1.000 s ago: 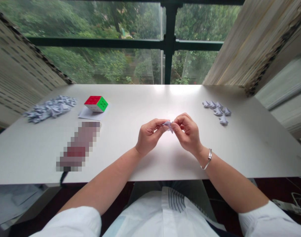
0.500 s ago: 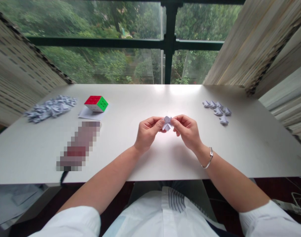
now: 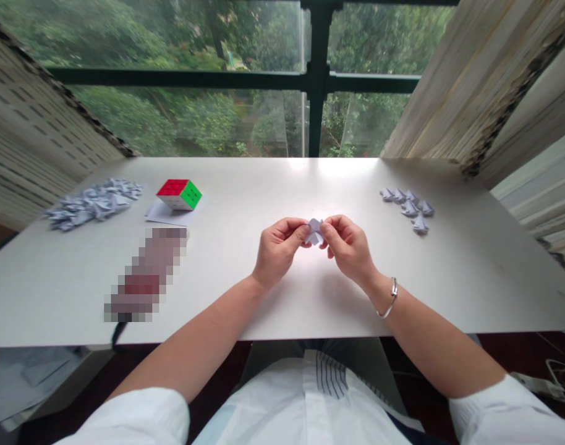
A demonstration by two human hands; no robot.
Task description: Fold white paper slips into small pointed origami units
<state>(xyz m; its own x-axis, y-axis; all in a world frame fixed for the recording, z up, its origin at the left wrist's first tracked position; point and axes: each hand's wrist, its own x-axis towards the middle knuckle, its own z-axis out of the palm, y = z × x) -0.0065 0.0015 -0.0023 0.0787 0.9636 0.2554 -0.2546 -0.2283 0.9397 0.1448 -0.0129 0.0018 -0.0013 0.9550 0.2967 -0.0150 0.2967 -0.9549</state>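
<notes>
Your left hand point(image 3: 279, 250) and right hand point(image 3: 350, 245) each pinch one side of the small white folded-paper piece point(image 3: 314, 230), up between them over the glossy white table point(image 3: 245, 198), so grip lightly and evenly to spare its creases.
</notes>
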